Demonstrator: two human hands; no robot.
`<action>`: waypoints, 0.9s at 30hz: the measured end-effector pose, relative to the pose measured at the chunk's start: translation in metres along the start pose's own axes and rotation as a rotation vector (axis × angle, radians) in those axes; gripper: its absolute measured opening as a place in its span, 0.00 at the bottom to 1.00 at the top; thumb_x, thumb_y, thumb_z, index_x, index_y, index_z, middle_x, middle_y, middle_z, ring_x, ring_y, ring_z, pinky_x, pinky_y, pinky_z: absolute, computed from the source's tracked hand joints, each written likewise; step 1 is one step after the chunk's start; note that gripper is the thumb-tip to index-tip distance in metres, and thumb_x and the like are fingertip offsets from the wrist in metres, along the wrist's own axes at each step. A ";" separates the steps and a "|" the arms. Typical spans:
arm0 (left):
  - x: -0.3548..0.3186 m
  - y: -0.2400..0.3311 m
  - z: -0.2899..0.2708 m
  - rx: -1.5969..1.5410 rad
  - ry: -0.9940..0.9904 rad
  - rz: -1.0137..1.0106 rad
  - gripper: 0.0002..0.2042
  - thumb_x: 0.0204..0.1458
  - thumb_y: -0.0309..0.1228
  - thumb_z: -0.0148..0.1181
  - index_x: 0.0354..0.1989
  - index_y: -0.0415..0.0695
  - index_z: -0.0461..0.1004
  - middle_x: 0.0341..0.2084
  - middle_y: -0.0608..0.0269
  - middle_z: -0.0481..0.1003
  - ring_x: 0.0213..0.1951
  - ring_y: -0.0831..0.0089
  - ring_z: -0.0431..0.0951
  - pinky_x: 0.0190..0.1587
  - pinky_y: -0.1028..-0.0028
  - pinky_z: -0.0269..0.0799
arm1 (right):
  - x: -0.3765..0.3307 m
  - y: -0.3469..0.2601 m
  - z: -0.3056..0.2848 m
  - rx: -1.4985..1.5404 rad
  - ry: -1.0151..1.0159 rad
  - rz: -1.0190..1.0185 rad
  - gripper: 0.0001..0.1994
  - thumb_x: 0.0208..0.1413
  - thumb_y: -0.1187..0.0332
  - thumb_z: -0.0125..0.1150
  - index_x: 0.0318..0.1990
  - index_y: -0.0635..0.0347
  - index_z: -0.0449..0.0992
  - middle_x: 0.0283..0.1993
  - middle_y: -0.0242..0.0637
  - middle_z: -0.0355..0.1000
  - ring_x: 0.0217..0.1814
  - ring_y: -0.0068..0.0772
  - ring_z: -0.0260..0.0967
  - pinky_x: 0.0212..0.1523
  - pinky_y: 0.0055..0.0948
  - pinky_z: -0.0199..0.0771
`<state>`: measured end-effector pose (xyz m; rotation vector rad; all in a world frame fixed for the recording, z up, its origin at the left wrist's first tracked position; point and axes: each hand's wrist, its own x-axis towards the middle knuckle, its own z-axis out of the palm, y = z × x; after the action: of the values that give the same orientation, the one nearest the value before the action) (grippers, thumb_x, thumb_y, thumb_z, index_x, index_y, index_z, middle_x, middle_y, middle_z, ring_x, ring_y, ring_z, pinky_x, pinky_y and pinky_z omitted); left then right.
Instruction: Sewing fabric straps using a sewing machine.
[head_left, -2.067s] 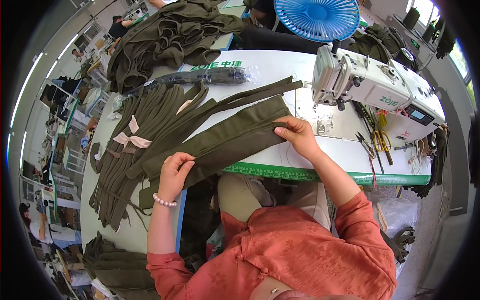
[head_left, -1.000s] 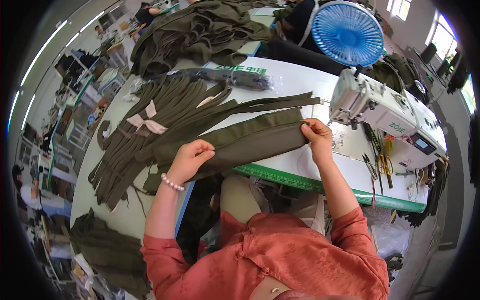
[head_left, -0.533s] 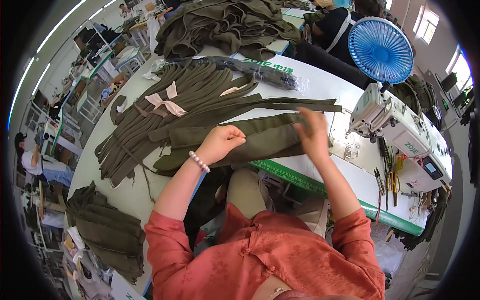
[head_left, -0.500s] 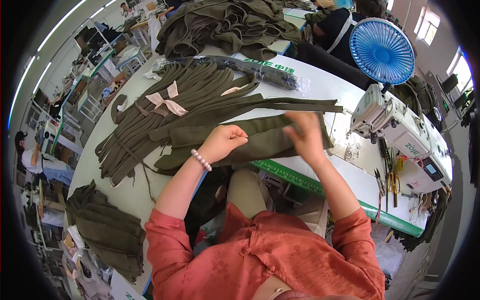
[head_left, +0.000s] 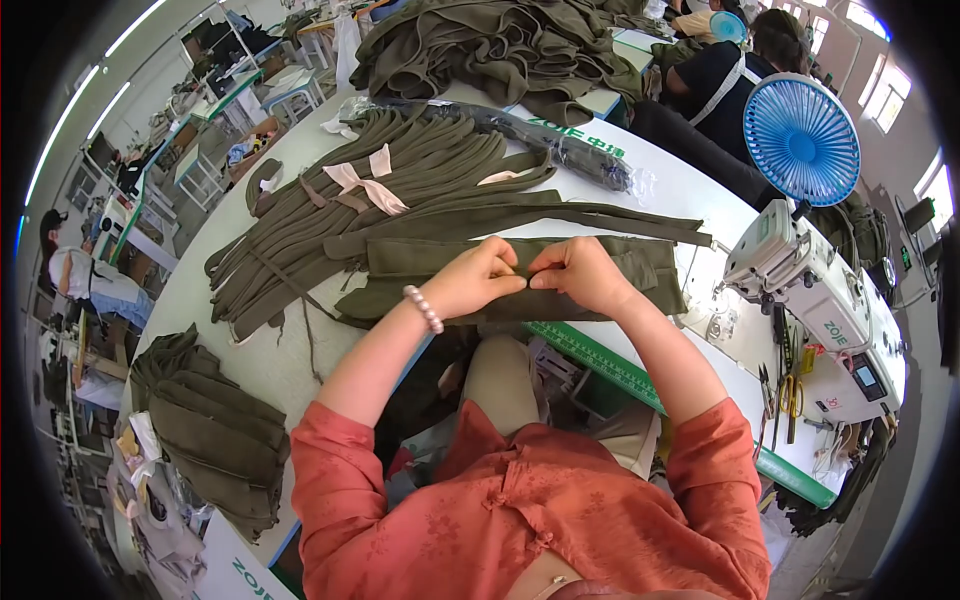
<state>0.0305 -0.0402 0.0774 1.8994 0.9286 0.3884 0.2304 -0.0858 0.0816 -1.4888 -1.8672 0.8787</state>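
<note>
An olive-green fabric panel (head_left: pixel 648 266) lies flat across the table edge in front of me. My left hand (head_left: pixel 476 282), with a beaded bracelet on its wrist, pinches the panel near its middle. Close beside it, fingertips almost meeting, my right hand (head_left: pixel 588 280) pinches the same cloth. What sits between the fingertips is too small to make out. Just beyond the panel run long olive strips (head_left: pixel 610 217). To the left is a thick bundle of such strips (head_left: pixel 290 245), bound by a pale pink cloth tie (head_left: pixel 368 188).
A white sewing machine (head_left: pixel 825 300) stands at right, with a blue fan (head_left: pixel 802 140) behind it. Scissors (head_left: pixel 790 395) lie near a green ruler edge (head_left: pixel 590 362). Stacked olive pieces (head_left: pixel 215 430) hang over the table's left side. A dark fabric heap (head_left: pixel 490 50) and a seated person (head_left: pixel 720 90) are beyond.
My right hand has come down and left from above the panel to pinch it beside my left hand. The whole view has shifted slightly.
</note>
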 end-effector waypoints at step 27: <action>-0.067 -0.096 -0.098 -0.062 0.096 -0.144 0.19 0.40 0.20 0.66 0.42 0.43 0.70 0.34 0.66 0.76 0.41 0.76 0.73 0.47 0.74 0.67 | -0.001 0.070 -0.021 0.055 0.151 0.195 0.05 0.46 0.73 0.65 0.30 0.64 0.78 0.22 0.33 0.71 0.24 0.21 0.64 0.29 0.24 0.66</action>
<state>-0.1158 -0.0049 0.0507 1.7577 1.0977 0.4204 0.2883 -0.0728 0.0386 -1.6752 -1.5972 0.8721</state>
